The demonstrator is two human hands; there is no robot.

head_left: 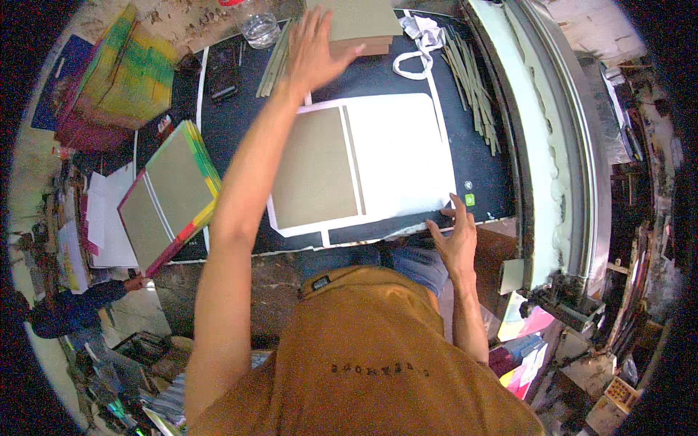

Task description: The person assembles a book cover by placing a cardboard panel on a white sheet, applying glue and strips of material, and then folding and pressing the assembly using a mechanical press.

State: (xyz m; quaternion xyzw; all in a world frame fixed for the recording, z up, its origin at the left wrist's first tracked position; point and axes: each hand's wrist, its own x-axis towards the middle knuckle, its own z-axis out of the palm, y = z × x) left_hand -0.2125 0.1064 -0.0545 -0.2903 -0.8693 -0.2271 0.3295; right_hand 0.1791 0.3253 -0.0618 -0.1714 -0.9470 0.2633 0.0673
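Note:
A white sheet (407, 152) lies on the dark tabletop in front of me. On its left half rests a grey board (316, 167), with a narrow grey strip (351, 156) beside it; the right half is bare white. My left hand (316, 57) is stretched out with spread fingers at the near left edge of a stack of grey boards (363, 18); whether it touches them I cannot tell. At the sheet's near right corner is my right hand (456, 236), thumb and forefinger apart, with nothing visible between them.
Loose grey strips lie in bundles left (275, 65) and right (472, 94). Stacked bright-edged covers (163, 196) overhang the table's left side. A clear bottle (259, 29) and a white cord-like loop (412, 65) are farther back. A long metal frame (534, 145) borders the right. A dark-sleeved person (87, 301) is at left.

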